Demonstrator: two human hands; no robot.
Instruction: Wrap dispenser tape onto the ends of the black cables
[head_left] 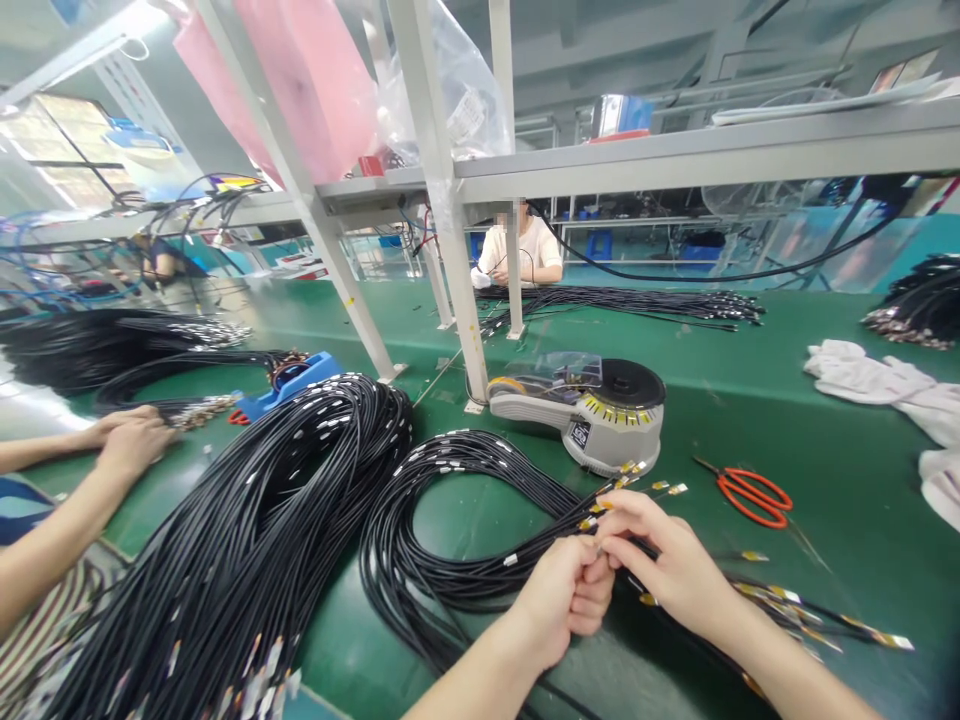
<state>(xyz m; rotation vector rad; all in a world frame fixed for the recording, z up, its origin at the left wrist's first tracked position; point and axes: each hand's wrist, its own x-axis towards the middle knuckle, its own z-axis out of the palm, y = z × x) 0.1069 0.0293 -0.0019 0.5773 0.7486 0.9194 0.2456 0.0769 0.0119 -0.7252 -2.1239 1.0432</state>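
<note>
My left hand (568, 592) is closed in a loose fist around black cables (420, 560) near their gold-tipped ends. My right hand (664, 560) meets it from the right and pinches a cable end (598, 540) between thumb and fingers. Both hands rest low over the green table (847, 500), just in front of the grey tape dispenser (592, 410). More gold-tipped cable ends (825, 610) lie under and to the right of my right wrist.
A large bundle of black cables (247, 560) covers the left. A co-worker's arms (90, 470) reach in from the left edge. Orange scissors (752, 494), white cloth gloves (885, 385), a blue tool (289, 385), metal frame posts (442, 200) and a seated person (521, 255) lie beyond.
</note>
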